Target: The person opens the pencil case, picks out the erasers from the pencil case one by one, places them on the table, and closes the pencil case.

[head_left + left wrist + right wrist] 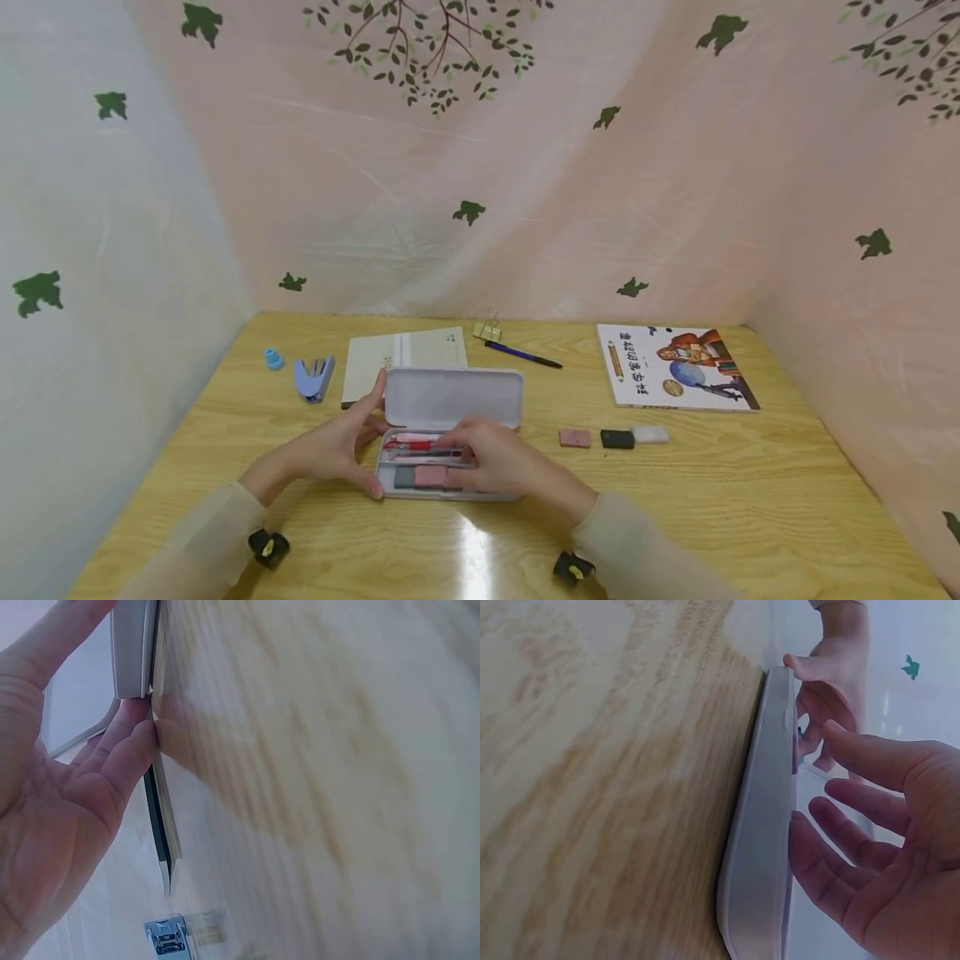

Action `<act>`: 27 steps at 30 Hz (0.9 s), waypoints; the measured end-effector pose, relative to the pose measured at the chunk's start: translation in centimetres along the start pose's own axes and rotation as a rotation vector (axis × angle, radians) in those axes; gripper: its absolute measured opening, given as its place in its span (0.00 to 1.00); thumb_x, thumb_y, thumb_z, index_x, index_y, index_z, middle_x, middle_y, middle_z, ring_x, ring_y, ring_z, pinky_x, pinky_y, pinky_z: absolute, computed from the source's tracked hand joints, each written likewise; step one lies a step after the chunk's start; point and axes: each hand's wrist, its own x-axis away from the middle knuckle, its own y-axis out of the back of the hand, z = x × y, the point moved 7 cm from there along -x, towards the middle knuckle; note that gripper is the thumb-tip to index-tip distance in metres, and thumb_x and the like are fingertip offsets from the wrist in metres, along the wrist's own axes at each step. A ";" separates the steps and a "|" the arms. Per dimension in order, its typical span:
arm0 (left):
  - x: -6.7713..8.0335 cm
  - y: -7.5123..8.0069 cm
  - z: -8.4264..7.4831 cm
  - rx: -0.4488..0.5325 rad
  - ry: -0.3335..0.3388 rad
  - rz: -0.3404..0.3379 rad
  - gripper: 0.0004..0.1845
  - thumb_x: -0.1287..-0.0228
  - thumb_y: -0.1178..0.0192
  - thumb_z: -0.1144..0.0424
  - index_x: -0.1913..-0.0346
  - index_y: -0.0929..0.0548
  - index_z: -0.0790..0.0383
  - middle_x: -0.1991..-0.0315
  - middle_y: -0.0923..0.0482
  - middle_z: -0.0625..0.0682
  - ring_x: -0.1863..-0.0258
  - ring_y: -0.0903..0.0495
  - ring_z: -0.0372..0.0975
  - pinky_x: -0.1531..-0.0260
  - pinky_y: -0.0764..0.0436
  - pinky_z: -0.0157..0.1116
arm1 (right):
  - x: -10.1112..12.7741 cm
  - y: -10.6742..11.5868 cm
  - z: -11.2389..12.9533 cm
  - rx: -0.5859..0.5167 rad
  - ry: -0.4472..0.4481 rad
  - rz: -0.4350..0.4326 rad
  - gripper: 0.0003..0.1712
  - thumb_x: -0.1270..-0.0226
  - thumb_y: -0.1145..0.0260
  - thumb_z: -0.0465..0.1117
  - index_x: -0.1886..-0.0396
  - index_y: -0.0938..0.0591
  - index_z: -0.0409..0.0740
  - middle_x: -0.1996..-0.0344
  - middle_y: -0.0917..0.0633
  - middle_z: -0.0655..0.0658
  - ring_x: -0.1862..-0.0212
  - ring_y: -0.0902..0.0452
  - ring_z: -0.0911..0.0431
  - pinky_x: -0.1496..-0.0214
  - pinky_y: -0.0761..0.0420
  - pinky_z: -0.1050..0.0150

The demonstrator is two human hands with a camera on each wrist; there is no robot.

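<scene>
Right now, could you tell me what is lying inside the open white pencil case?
The pencil case holds a red pen, a dark pen and, nearer the person, dark and pink erasers. The right hand covers its right end.

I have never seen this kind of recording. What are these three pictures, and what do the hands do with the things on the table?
No machine here: a person wears three cameras. The wide picture comes from the head; the two close ones come from each wrist.

On the wooden table lies an open white pencil case. The left hand touches its left end with straight fingers. The right hand rests over the tray, on pens and erasers; whether it holds one I cannot tell.

Farther away lie a blue stapler, a notepad, a pen, a picture book and three loose erasers.
</scene>
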 end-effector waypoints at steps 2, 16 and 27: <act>0.0 -0.2 0.1 -0.001 0.003 0.002 0.81 0.55 0.16 0.57 0.22 0.81 0.42 0.23 0.52 0.64 0.35 0.28 0.49 0.30 0.36 0.49 | -0.2 -0.4 -0.1 0.014 -0.018 0.013 0.22 0.34 0.26 0.48 0.43 0.14 0.48 0.55 0.16 0.51 0.60 0.24 0.62 0.61 0.23 0.73; -0.1 0.0 0.0 0.008 -0.039 0.006 0.80 0.54 0.17 0.59 0.22 0.81 0.43 0.25 0.50 0.63 0.35 0.28 0.51 0.30 0.37 0.52 | -1.1 -1.2 0.6 0.069 -0.019 0.029 0.16 0.36 0.25 0.48 0.50 0.10 0.50 0.58 0.15 0.57 0.57 0.23 0.68 0.53 0.20 0.72; 0.0 0.1 -0.2 0.001 -0.036 0.005 0.80 0.54 0.17 0.59 0.22 0.81 0.47 0.24 0.51 0.64 0.35 0.28 0.51 0.30 0.37 0.51 | -1.2 -1.3 1.3 0.134 0.117 -0.010 0.10 0.32 0.28 0.47 0.56 0.09 0.49 0.63 0.14 0.57 0.62 0.23 0.68 0.58 0.22 0.76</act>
